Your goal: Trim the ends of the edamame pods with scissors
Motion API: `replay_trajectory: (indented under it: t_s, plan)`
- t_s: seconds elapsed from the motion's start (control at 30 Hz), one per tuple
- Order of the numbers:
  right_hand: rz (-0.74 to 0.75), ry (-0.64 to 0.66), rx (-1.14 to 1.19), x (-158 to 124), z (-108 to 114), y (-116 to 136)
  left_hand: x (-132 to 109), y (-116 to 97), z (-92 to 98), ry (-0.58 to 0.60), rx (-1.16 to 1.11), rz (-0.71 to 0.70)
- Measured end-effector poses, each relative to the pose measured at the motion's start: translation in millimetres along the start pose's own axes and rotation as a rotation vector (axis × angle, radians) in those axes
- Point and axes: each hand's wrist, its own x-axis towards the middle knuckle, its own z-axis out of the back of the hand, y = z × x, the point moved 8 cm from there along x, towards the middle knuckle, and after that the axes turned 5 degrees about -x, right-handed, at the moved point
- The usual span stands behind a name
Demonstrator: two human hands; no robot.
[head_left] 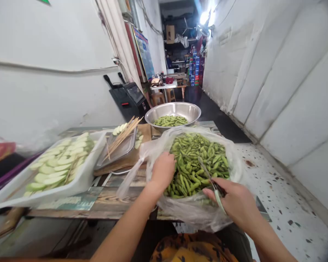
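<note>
A clear plastic bag (pixel 236 154) full of green edamame pods (pixel 190 176) lies open before me on the table. My left hand (pixel 164 169) is at the bag's left side, its fingers curled down against the pods. What those fingers pinch, if anything, is hidden. In my right hand (pixel 232 196) is a pair of scissors (pixel 207 170) with pale green on the handle, its blades pointing up and left over the pods. More pods (pixel 171 120) lie in a steel bowl (pixel 192 113) just beyond the bag.
To the left, a white plastic tray (pixel 94 160) holds skewered pale green slices (pixel 58 163). Beside it, bamboo sticks (pixel 123 138) rest across a metal tray (pixel 117 154) on a wooden board (pixel 144 133). A black machine (pixel 129 98) stands by the wall; stools (pixel 158 98) are farther back.
</note>
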Motion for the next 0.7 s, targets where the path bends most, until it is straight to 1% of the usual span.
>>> replay_trajectory:
  t_s: [0.07, 0.13, 0.2, 0.27, 0.33, 0.4, 0.47, 0.53, 0.6, 0.7]
  plan:
    - [-0.024, 0.088, 0.094, 4, -6, -1, 3, 0, 6.6, -0.027, -0.113, 0.010]
    - [-0.034, 0.185, 0.225, 8, -12, 0, -1, 1, 16.0, -0.062, -0.280, 0.063]
    - [-0.028, 0.257, 0.355, 11, -17, 3, -9, 2, 16.5, -0.029, -0.485, 0.154]
    - [-0.012, 0.293, 0.421, 13, -18, 7, -18, -3, 5.6, 0.083, -0.717, 0.248]
    - [0.009, 0.319, 0.408, 14, -18, 11, -27, -9, -8.3, 0.191, -0.929, 0.345]
    - [0.029, 0.344, 0.358, 14, -17, 16, -34, -13, -18.2, 0.239, -1.081, 0.421]
    - [0.038, 0.359, 0.308, 14, -14, 19, -37, -14, -21.7, 0.234, -1.162, 0.446]
    - [0.040, 0.368, 0.279, 15, -13, 22, -39, -14, -21.1, 0.223, -1.182, 0.428]
    - [0.036, 0.377, 0.280, 14, -12, 23, -40, -14, -17.8, 0.208, -1.183, 0.402]
    - [0.027, 0.366, 0.332, 13, -13, 23, -42, -9, -9.7, 0.140, -1.199, 0.409]
